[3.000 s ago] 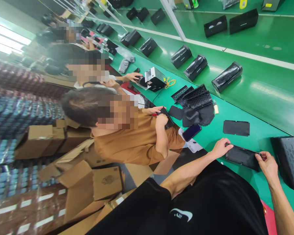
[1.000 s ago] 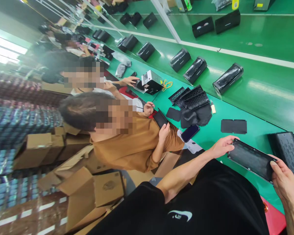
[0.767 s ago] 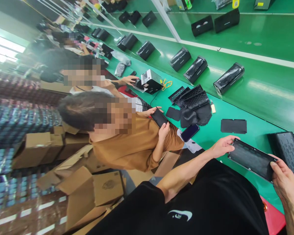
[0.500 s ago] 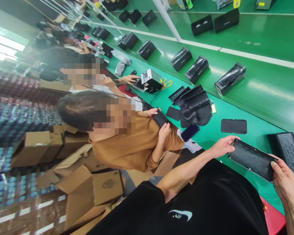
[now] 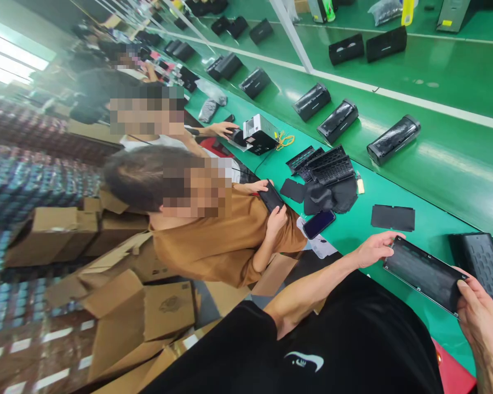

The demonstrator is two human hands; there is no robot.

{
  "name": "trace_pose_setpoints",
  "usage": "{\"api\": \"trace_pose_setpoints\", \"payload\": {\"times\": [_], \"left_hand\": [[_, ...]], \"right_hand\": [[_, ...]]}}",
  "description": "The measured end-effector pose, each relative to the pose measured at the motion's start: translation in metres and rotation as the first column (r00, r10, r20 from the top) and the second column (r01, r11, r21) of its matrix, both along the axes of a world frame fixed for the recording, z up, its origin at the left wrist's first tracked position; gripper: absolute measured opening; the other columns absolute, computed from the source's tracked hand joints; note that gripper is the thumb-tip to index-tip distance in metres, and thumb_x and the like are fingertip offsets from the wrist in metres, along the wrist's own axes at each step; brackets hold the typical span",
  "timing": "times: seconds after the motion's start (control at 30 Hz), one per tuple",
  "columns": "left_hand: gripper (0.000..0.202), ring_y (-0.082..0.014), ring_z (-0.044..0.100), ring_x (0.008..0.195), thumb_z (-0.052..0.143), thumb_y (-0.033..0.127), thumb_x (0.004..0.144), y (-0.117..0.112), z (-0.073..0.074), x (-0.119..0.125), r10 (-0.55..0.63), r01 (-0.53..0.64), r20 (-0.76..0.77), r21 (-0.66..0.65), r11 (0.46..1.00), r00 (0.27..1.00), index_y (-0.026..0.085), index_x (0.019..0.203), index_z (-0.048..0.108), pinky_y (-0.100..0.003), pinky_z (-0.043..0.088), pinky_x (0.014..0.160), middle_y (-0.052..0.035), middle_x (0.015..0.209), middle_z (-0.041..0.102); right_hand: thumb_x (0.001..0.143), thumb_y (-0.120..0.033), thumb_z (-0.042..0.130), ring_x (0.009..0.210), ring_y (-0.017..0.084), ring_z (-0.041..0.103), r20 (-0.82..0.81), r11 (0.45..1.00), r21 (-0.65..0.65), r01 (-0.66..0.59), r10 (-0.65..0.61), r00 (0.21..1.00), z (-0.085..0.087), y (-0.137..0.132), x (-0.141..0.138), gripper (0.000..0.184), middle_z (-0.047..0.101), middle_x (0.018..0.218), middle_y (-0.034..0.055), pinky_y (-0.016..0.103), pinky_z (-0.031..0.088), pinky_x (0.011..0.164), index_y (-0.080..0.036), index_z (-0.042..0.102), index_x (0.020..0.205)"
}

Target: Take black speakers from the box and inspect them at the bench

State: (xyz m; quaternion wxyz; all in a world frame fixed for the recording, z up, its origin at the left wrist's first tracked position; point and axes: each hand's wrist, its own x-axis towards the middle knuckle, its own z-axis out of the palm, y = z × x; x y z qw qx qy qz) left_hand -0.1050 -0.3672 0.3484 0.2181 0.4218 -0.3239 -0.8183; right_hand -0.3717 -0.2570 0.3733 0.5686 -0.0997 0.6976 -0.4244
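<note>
The black panel is lifted above the green bench, my left hand pinching one end, my right hand gripping the other. Best held level by its edges, clear of the grille just beside it.
</note>
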Motion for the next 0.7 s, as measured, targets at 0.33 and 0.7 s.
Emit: {"api": "trace_pose_setpoints", "payload": {"times": [0.33,0.7], "left_hand": [[0.088,-0.0221,0.068,0.095,0.088,0.072,0.070,0.004,-0.010,-0.012,0.295,-0.218,-0.340,0.246,0.944,0.893,0.025,0.141,0.065,-0.035,0.051,0.085,-0.0105,0.121,0.073],[0.077,-0.0286,0.075,0.106,0.105,0.045,0.056,0.000,-0.021,-0.039,0.269,-0.101,-0.594,0.300,0.949,0.758,0.014,0.120,0.076,-0.043,0.050,0.104,-0.0135,0.111,0.081]], "right_hand": [[0.072,-0.045,0.091,0.083,0.022,0.072,0.046,0.989,-0.055,0.136,-0.133,0.990,0.007,-0.009,0.010,0.037,0.076,0.089,-0.0004,0.034,0.060,0.080,-0.026,0.072,0.098],[0.083,-0.057,0.082,0.099,0.026,0.071,0.034,0.986,-0.156,0.066,-0.061,0.998,0.033,-0.026,0.035,0.045,0.074,0.105,0.0047,0.045,0.059,0.097,-0.025,0.071,0.113]]}}
